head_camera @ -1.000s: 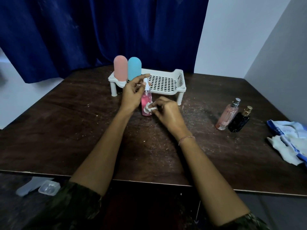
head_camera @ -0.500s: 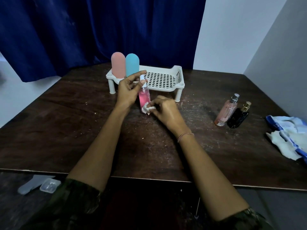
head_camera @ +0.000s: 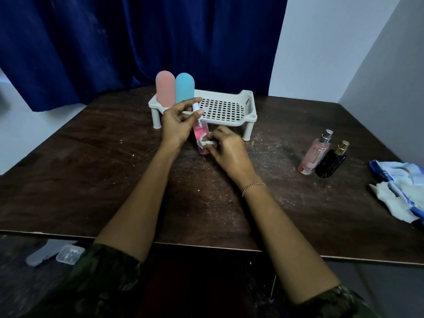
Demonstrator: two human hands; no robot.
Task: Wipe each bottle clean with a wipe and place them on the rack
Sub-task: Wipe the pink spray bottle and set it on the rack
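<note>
A small pink spray bottle (head_camera: 200,132) with a white nozzle stands upright on the dark table in front of the white slotted rack (head_camera: 226,109). My left hand (head_camera: 177,123) pinches its nozzle at the top. My right hand (head_camera: 226,149) presses a crumpled white wipe (head_camera: 205,141) against the bottle's lower side. A pink rounded bottle (head_camera: 164,91) and a blue rounded bottle (head_camera: 185,88) stand on the rack's left end. At the right of the table a pale pink perfume bottle (head_camera: 314,154) and a black perfume bottle (head_camera: 330,162) lean side by side.
A blue pack of wipes (head_camera: 399,180) with loose white wipes (head_camera: 390,201) lies at the table's right edge. A blue curtain hangs behind the table and a wall closes in on the right. A clear plastic box (head_camera: 70,254) lies on the floor at lower left.
My right hand has kept rubbing the wipe along the pink spray bottle's lower side. My left hand stays on the nozzle. The view has shifted slightly.
</note>
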